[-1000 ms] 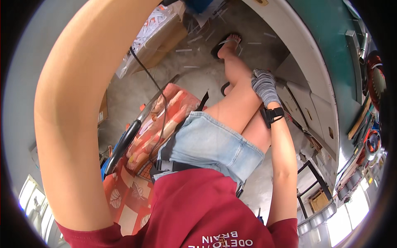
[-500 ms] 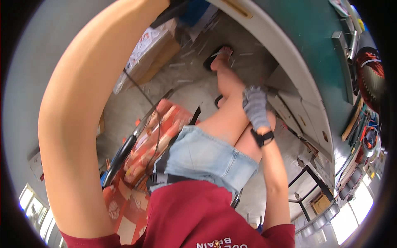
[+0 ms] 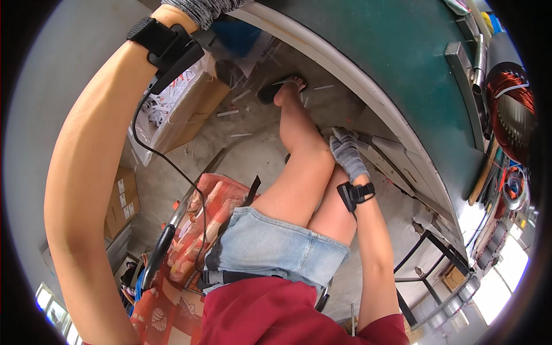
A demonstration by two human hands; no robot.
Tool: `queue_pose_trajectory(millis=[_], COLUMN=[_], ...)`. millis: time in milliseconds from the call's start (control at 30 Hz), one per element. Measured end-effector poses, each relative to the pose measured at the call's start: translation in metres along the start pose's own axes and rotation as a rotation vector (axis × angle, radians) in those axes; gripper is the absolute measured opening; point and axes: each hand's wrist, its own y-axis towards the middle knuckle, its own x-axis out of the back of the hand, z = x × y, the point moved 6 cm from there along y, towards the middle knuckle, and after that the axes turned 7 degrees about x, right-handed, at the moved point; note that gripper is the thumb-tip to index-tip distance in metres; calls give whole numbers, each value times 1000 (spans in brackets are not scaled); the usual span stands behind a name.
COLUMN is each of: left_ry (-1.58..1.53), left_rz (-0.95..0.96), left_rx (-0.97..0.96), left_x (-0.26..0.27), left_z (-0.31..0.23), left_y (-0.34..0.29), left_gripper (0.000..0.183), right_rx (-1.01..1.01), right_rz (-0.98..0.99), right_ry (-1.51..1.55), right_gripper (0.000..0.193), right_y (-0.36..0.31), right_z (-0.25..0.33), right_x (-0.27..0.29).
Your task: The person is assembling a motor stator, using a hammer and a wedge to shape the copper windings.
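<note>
My left hand [image 3: 207, 8], in a grey knitted glove, reaches up to the top edge near the table's front edge. Its fingers are cut off by the frame, so what it touches or holds is hidden. A black device [image 3: 172, 54] with a cable [image 3: 167, 158] is strapped to that wrist. My right hand [image 3: 348, 150], gloved in grey, rests against my bent knee [image 3: 322, 155] with its fingers extended and no object visible in it. Another black band [image 3: 356, 195] circles the right wrist. Beside both hands runs the green tabletop [image 3: 397, 63] with its pale rim.
On the floor, a cardboard box [image 3: 190, 112] holds white paper-like strips. A second carton [image 3: 123, 201] stands behind the red patterned chair [image 3: 215, 195]. Copper-wound coils [image 3: 509, 95] and metal bars [image 3: 460, 69] lie at the table's far right. A black metal frame [image 3: 425, 247] stands lower right.
My left forearm has come down and back in view, showing the glove and wrist device. My right hand still rests by the knee. The view has shifted, with more tabletop showing.
</note>
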Motion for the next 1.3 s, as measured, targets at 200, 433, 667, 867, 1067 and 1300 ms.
queue_pose_trajectory(millis=[200, 433, 667, 867, 1067, 1300], left_ry=[14, -34, 17, 74, 59, 74], left_rz=[-23, 16, 52, 35, 103, 53], left_rx=[-22, -12, -24, -34, -19, -33], left_x=[8, -9, 1, 5, -2, 5], left_z=[1, -3, 1, -2, -1, -3], left_y=[-2, 5, -1, 4, 3, 3], left_gripper=[10, 11, 13, 12, 15, 16], right_rx=[-38, 58, 40, 34, 94, 317], right_rz=[246, 2, 416, 130, 272, -21], right_ry=[106, -264, -328, -258, -143, -326], right_gripper=[14, 16, 20, 18, 15, 15], right_y=[15, 11, 15, 13, 15, 19], right_z=[19, 14, 45, 39, 32, 39], right_x=[-4, -5, -2, -5, 0, -4])
